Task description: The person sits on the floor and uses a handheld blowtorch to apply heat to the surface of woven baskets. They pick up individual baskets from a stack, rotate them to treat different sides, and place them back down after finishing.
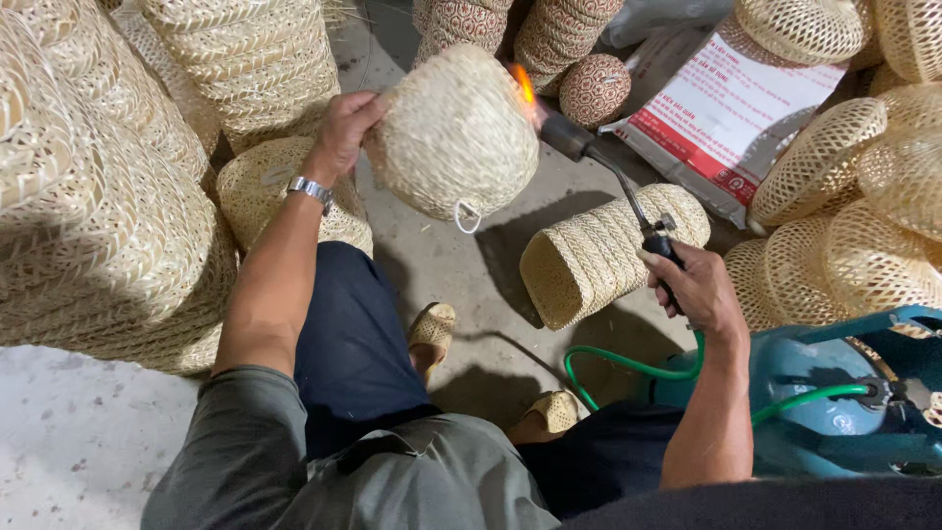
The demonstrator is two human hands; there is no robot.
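Observation:
My left hand (345,131) grips the rim of a pale woven basket (453,132) and holds it up in the air, bottom toward me, a small loop hanging from it. My right hand (692,285) is closed on the handle of a gas torch (606,167). The torch's dark nozzle points at the basket's upper right side, where a small orange flame (524,83) licks the weave. A green hose (628,365) runs from the torch handle to a blue gas cylinder (834,402) at my right.
A stack of woven baskets (599,255) lies on its side on the concrete floor between my hands. Tall basket stacks (98,196) crowd the left, openwork baskets (863,196) the right. A printed sack (726,118) lies behind. My sandalled feet (432,334) rest below.

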